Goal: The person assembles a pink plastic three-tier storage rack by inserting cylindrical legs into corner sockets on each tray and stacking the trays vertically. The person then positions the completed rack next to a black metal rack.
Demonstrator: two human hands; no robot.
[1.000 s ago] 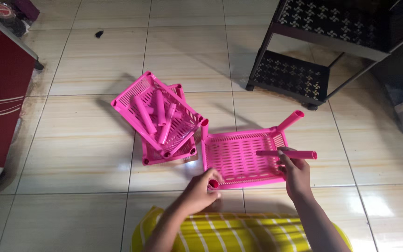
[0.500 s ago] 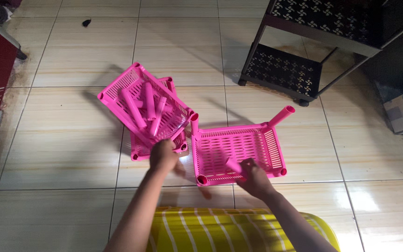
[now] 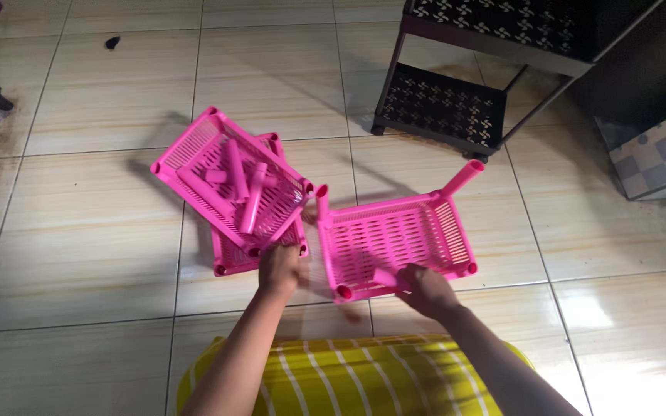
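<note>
— Where's our left hand (image 3: 279, 270)?
— At the stacked pink trays (image 3: 233, 181); we can't tell its fingers' spread.
— And our right hand (image 3: 423, 290)?
— Fingers closed around a pink tube (image 3: 385, 278), over the single pink tray (image 3: 395, 240) on the floor (image 3: 79, 254).

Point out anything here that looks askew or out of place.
The two stacked pink trays lie crooked, the top one turned against the one beneath, with loose pink tubes scattered inside. The right tray has tubes standing at only two corners. A small dark scrap lies on the tiled floor.
</note>
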